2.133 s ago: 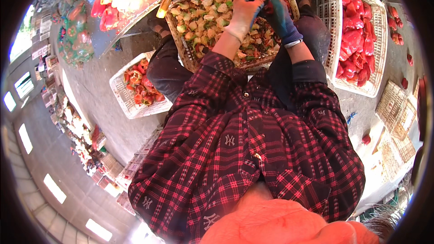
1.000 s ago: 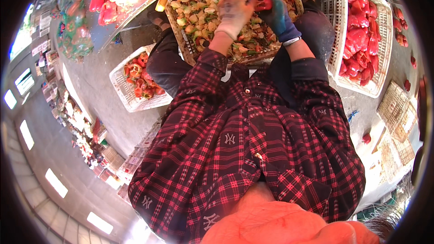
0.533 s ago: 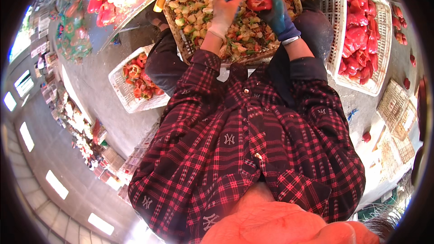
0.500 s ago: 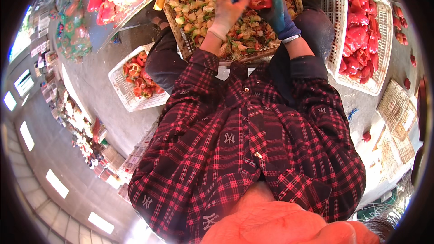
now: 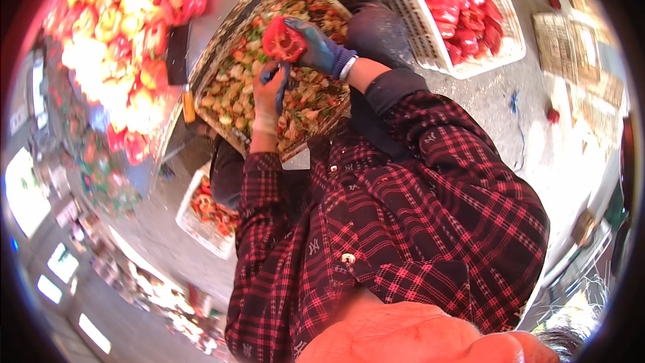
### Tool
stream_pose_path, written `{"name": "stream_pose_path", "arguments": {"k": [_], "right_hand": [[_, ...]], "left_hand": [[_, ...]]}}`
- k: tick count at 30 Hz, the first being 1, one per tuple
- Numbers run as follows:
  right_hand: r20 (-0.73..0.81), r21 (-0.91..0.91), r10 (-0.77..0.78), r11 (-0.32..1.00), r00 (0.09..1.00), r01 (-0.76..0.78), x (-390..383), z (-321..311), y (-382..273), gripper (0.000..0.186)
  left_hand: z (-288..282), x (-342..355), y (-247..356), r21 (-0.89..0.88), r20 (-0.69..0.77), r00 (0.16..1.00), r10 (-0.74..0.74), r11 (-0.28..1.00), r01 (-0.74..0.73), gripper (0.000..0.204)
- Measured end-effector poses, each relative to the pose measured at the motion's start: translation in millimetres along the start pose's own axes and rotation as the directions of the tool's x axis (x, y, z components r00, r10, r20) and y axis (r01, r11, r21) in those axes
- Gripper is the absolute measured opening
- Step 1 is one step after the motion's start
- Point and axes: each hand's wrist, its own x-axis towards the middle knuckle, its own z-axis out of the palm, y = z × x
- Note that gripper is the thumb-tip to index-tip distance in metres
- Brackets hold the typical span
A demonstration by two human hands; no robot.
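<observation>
The pepper (image 5: pixel 282 40), red and cut open, is above the tray (image 5: pixel 219 126), over its far half. Your right hand (image 5: pixel 316 47), gloved in blue, grips it from the right. Your left hand (image 5: pixel 270 87) is curled, also above the tray, just on the pepper's near side; you have something blue at its fingers, and I cannot tell whether you grip a tool or wear a cover, or whether you touch the pepper. Half a second ago your left fingers overlapped the pepper's edge; now its hollow shows plainly, ribs and all, and your view has swung round. Pale cores (image 5: pixel 228 94) fill the tray. Left of it lie the knife (image 5: pixel 189 104) and a sunlit heap (image 5: pixel 121 40) of peppers; right of it stands a crate (image 5: pixel 406 20) of red ones
</observation>
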Motion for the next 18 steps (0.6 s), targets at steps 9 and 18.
{"name": "stream_pose_path", "arguments": {"k": [9,18], "right_hand": [[0.102,-0.507,-0.496,0.720,0.862,0.474,-72,67,-136,0.037],[0.024,-0.915,-0.871,-0.217,0.490,-0.340,-216,-143,-288,0.040]], "left_hand": [[-48,-3,-51,0.171,-0.088,0.978,-0.190,0.964,0.202,0.019],[-61,20,-69,0.603,-0.057,0.998,0.028,0.798,0.012,0.046]]}}
